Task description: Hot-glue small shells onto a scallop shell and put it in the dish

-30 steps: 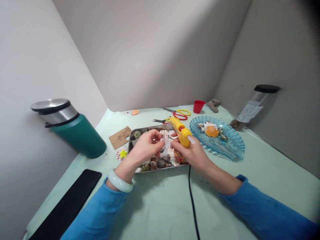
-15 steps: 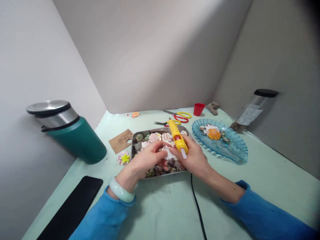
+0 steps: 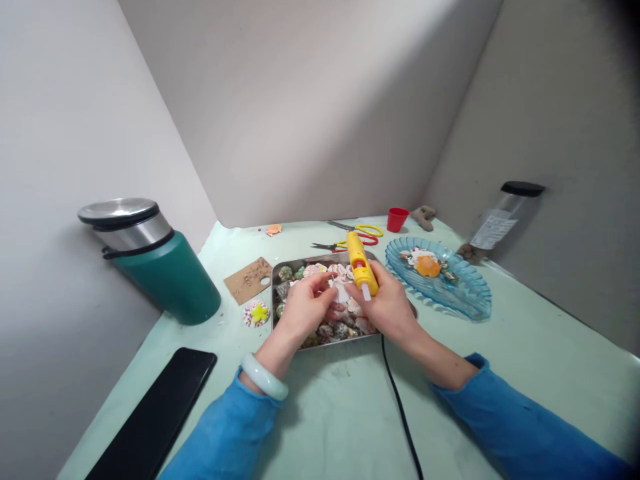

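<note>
My right hand [image 3: 387,308] grips a yellow hot glue gun [image 3: 361,263], nozzle pointing away from me, with its black cord [image 3: 400,407] trailing toward me. My left hand [image 3: 303,308] pinches a small white shell piece [image 3: 341,291] right beside the gun. Both hands hover over a metal tray [image 3: 280,270] filled with several mixed seashells. A pale jade bangle [image 3: 263,378] circles my left wrist, and both arms wear blue sleeves.
A blue glass dish [image 3: 463,293] with shells lies to the right. Scissors [image 3: 357,233] and a red cup [image 3: 397,219] sit behind the tray. A green steel-lidded flask [image 3: 155,267], a brown card [image 3: 249,280], a shell flower [image 3: 257,313] and a black slab [image 3: 150,417] are at left; a black-capped clear jar [image 3: 500,220] leans on the right wall.
The glue gun has swung from pointing left-away to straight away from me. Both hands stayed close together over the tray, with the left still on the white shell piece.
</note>
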A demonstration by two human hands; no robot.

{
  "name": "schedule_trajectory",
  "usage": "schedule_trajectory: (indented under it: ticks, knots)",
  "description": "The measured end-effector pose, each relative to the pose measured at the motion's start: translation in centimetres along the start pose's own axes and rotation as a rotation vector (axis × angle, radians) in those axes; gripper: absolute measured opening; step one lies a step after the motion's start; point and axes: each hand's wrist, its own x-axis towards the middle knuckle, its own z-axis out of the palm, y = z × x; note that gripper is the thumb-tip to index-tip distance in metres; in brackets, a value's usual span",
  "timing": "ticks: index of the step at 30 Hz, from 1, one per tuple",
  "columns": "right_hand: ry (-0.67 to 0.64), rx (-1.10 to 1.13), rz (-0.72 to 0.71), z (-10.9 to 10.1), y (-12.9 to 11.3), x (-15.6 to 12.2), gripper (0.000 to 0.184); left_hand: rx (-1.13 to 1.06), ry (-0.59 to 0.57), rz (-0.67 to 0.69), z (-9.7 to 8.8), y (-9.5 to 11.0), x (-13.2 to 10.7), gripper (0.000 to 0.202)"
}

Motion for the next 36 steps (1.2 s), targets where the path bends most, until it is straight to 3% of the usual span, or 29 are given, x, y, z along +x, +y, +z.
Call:
schedule_trajectory:
  ticks: [2, 8, 14, 20, 24, 28, 31, 36]
  knots:
    - [0.015, 0.003, -0.007, 0.1, 0.1, 0.1, 0.019, -0.003, 0.041, 0.018, -0.1, 0.0, 0.0, 0.031]
    - [-0.002, 0.023, -0.030, 0.0, 0.0, -0.1, 0.017, -0.138, -0.125, -0.082, -0.2, 0.1, -0.2, 0.029]
    - [0.015, 0.010, 0.006, 0.1, 0.3, 0.0, 0.017, 0.137, -0.019, 0.094, -0.3, -0.1, 0.1, 0.023]
    - [0.039, -0.034, 0.057, 0.0, 1.1, 0.2, 0.020, -0.054, -0.153, -0.054, -0.1, 0.5, -0.3, 0.020]
    - [-0.010, -0.008, 0.002, -0.2, 0.9, 0.0, 0.020, -0.079, -0.051, 0.003, -0.2, 0.2, -0.2, 0.021]
    - [-0.028, -0.100, 0.016, -0.5, 0.8, 0.3, 0.022, -0.155, 0.050, -0.002, -1.6, 0.2, 0.3, 0.026]
    - [-0.064, -0.205, 0.042, -0.3, 1.2, 1.4, 0.017, -0.119, 0.140, 0.001, -2.7, 0.3, 0.6, 0.029]
    - [-0.020, -0.215, 0.055, 0.5, 1.8, 3.9, 0.021, -0.009, 0.184, 0.038, -3.0, 0.4, 0.7, 0.025]
